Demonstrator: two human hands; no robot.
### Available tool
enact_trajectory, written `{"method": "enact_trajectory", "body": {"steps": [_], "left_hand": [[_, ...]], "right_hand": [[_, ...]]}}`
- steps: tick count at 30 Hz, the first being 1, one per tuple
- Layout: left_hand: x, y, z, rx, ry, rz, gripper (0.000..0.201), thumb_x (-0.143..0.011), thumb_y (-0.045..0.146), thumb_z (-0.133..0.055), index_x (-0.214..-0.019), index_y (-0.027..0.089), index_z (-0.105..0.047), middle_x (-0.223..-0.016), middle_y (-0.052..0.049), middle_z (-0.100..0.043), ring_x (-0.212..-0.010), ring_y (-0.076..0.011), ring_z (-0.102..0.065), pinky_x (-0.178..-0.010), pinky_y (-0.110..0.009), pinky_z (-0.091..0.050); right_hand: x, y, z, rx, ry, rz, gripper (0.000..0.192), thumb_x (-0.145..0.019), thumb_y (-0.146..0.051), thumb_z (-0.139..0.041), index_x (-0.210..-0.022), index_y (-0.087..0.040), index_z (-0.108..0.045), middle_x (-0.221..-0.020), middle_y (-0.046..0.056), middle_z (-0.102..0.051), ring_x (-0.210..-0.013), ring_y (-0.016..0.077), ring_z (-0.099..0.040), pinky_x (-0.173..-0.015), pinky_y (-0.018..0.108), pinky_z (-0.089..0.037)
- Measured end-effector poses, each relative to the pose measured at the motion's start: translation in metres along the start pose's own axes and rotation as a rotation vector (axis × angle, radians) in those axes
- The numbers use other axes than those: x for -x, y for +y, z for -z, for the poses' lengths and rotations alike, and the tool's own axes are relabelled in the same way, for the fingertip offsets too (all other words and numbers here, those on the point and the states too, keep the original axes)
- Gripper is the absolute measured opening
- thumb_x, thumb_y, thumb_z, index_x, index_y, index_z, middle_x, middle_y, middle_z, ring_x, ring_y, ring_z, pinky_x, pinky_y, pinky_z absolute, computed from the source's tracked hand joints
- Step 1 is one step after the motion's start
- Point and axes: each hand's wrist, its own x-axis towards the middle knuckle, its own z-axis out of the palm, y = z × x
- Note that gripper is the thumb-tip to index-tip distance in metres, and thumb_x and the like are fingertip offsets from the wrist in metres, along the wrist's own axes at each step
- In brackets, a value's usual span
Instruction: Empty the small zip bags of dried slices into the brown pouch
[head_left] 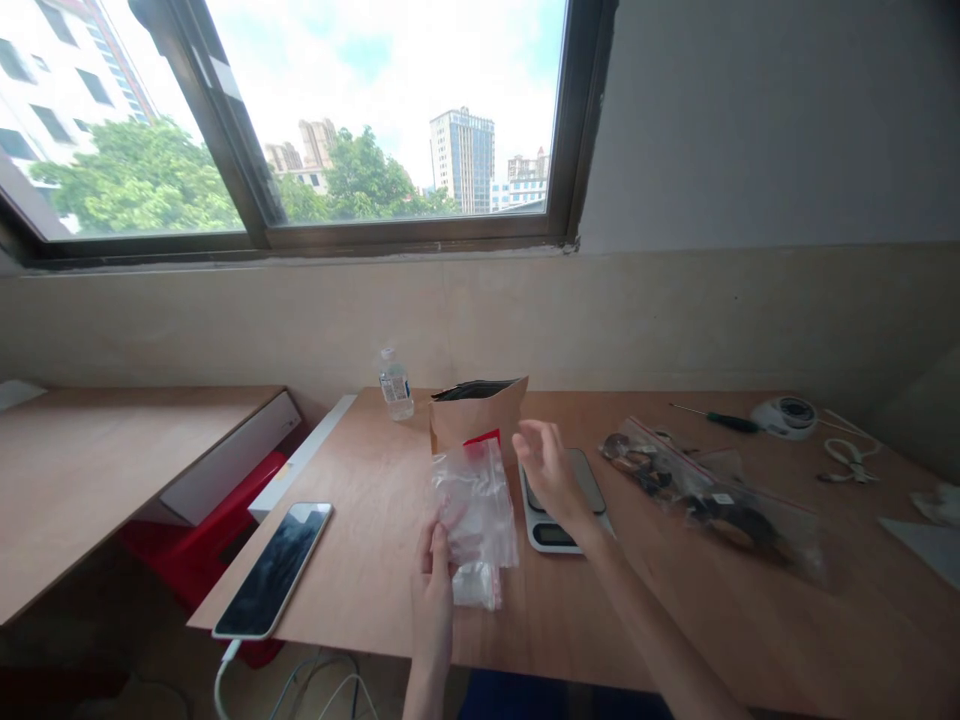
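Note:
My left hand (433,570) is closed on a clear plastic zip bag (472,500), pinching its left edge above the front of the table. A red strip (482,437) shows along the bag's top, and another piece of clear plastic (476,588) lies below it. To the right, my right hand (546,462) hovers over a white kitchen scale (551,538), its fingers slightly bent and apart with nothing seen in them. It covers part of the scale's plate. Behind the zip bag stands an open brown paper bag (480,408) with a dark inside.
A phone (274,570) with a white cable lies at the table's left edge. A water bottle (396,385) stands at the back. Zip bags of dark parts (712,495), a screwdriver (731,422), a white dome camera (784,417) and a coiled cable (847,460) lie rightward.

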Motion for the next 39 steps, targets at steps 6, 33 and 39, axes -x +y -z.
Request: {"method": "enact_trajectory", "body": {"steps": [6,33,39], "left_hand": [[0.002,0.002,-0.003,-0.088,-0.097,-0.053,0.049,-0.076,0.048,-0.059,-0.115,0.02,-0.059,-0.102,-0.009,-0.068,-0.057,-0.009,-0.056,-0.054,-0.02,-0.045],[-0.028,-0.038,-0.002,-1.154,-0.164,-0.459,0.04,-0.083,0.032,-0.042,-0.121,0.025,-0.055,-0.137,-0.011,-0.046,-0.13,-0.0307,-0.034,-0.104,-0.051,-0.025],[-0.034,-0.047,0.004,-1.36,-0.342,-0.327,0.045,-0.088,0.033,-0.035,-0.131,0.022,-0.045,-0.145,-0.011,-0.033,-0.135,-0.029,-0.022,-0.107,-0.051,-0.019]], "right_hand": [[0.008,0.025,-0.009,-0.364,-0.34,-0.295,0.042,-0.076,-0.057,-0.052,-0.076,-0.016,-0.06,-0.072,0.004,-0.062,-0.065,0.0177,-0.057,-0.059,0.029,-0.044],[-0.018,0.203,0.183,1.022,0.052,-0.325,0.032,-0.078,-0.033,-0.051,-0.097,-0.012,-0.065,-0.102,0.022,-0.06,-0.101,0.0351,-0.051,-0.079,0.045,-0.04],[-0.019,0.16,0.183,0.837,0.101,-0.229,0.023,-0.079,-0.032,-0.049,-0.083,-0.016,-0.064,-0.08,0.012,-0.068,-0.077,0.0259,-0.062,-0.062,0.031,-0.04]]}}
